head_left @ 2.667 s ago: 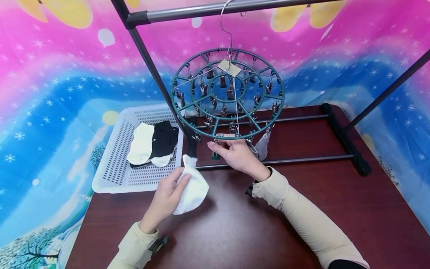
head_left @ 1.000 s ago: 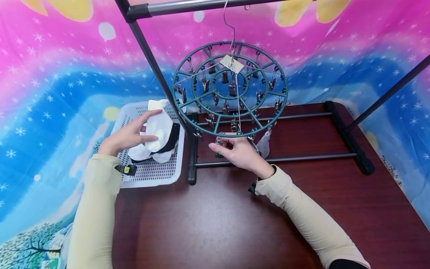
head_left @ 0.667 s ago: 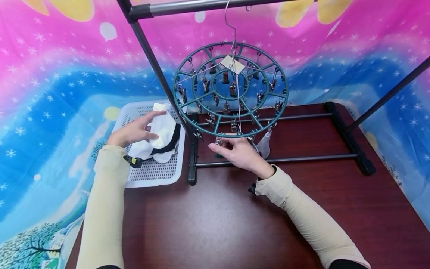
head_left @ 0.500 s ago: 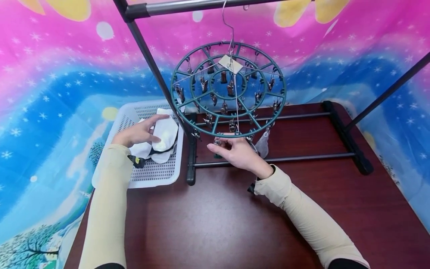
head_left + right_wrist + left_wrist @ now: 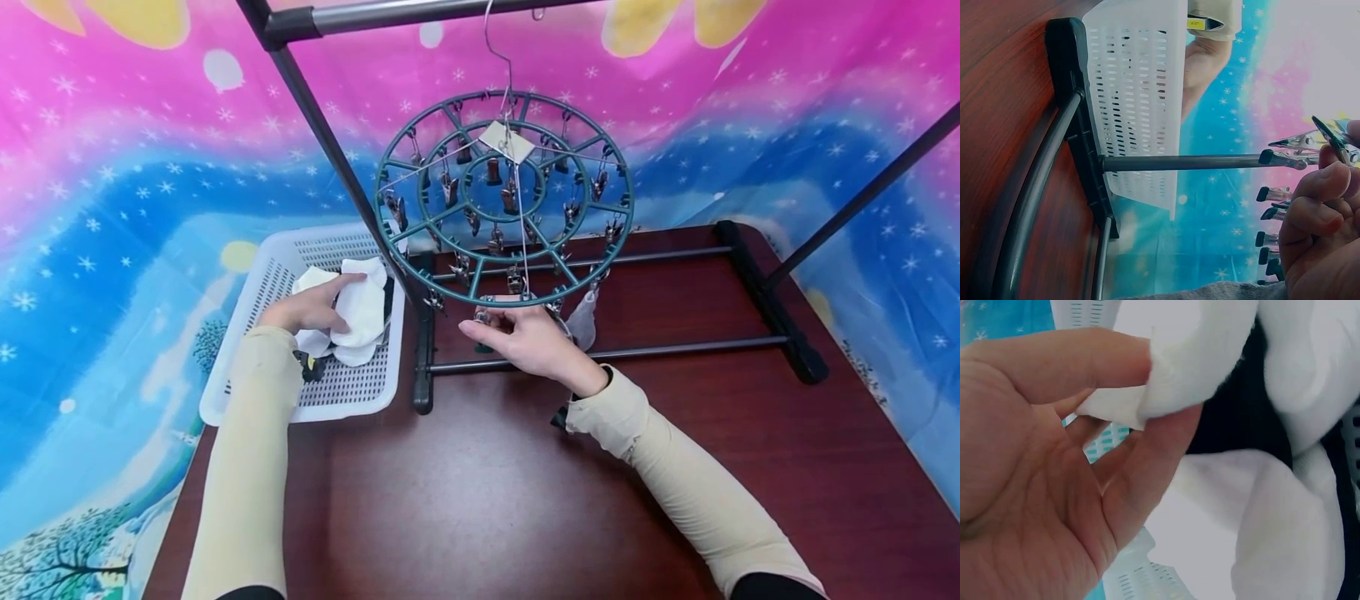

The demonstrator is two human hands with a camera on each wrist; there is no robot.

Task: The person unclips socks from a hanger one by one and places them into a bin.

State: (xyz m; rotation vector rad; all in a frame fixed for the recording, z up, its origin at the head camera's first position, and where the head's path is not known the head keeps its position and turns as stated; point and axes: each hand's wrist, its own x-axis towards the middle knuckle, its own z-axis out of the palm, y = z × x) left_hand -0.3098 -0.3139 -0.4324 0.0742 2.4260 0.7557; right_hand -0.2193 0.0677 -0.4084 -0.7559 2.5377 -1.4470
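My left hand [image 5: 303, 310] is inside the white basket [image 5: 345, 408], over a pile of socks. It pinches a white sock [image 5: 360, 312], whose edge [image 5: 1179, 403] lies between thumb and fingers in the left wrist view. Other white socks [image 5: 1291, 525] and a black one [image 5: 1235, 425] lie close around it. At the front of the round green clip hanger [image 5: 476, 282], my right hand [image 5: 528, 342] holds a metal clip [image 5: 482, 317] with dark green tips [image 5: 1330, 134]. Beside that hand a grey sock [image 5: 582, 321] hangs from the hanger.
The hanger hooks onto the top bar [image 5: 397, 12] of a dark metal rack, with several more clips [image 5: 1267, 194] dangling from it. One rack post [image 5: 322, 125] rises beside the basket. Rack feet [image 5: 423, 358] and low rails [image 5: 690, 346] stand on the brown table [image 5: 465, 500].
My left hand has carried the white sock from over the table, before the hanger, left into the basket and lowered it onto the pile. The right hand has kept its place at the clip.
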